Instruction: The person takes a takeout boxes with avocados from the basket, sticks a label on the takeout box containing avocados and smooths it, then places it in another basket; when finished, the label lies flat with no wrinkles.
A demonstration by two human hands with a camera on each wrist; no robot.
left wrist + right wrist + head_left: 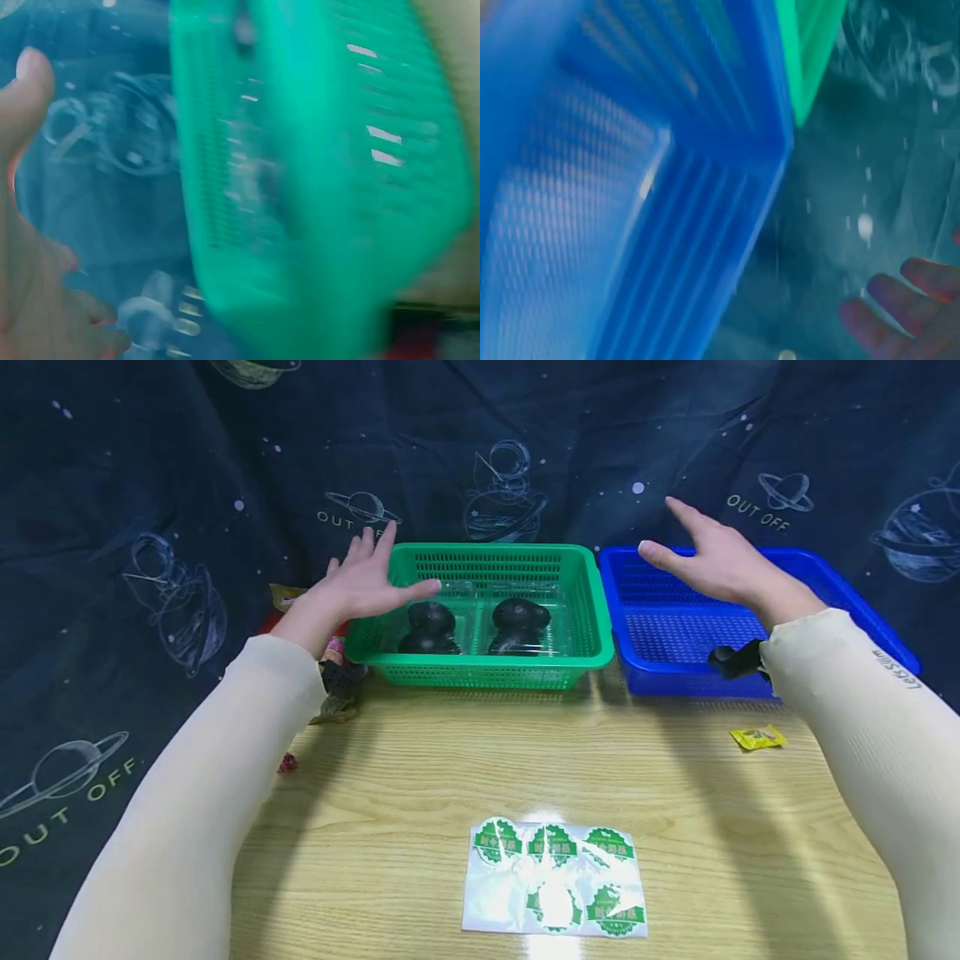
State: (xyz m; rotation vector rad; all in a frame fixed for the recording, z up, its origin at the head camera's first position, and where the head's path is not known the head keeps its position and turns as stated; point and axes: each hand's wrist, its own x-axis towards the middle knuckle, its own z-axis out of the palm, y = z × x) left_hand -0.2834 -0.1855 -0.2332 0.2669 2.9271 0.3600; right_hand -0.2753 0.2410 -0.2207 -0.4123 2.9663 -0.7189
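Both hands are raised and hold nothing. The left hand (358, 583) is spread above the left end of a green plastic basket (480, 662), its thumb pointing toward the middle. Inside that basket, two clear plastic boxes (558, 610) contain dark, rounded fruits (516, 614) that look like avocados. Over the blue plastic basket (675, 681) hangs the right hand (723, 564), fingers extended and thumb apart. The left wrist view has the left fingers (45, 300) beside the blurred green basket; the right fingers (900, 307) appear low in the right wrist view, away from the blue basket.
A sheet of round green-and-white stickers (555, 881) lies at the table's front. A small yellow packet (757, 737) is near the blue basket. Partly behind the left arm are colourful packages (333, 650) and a small red item (287, 763). A dark patterned cloth (450, 452) hangs behind.
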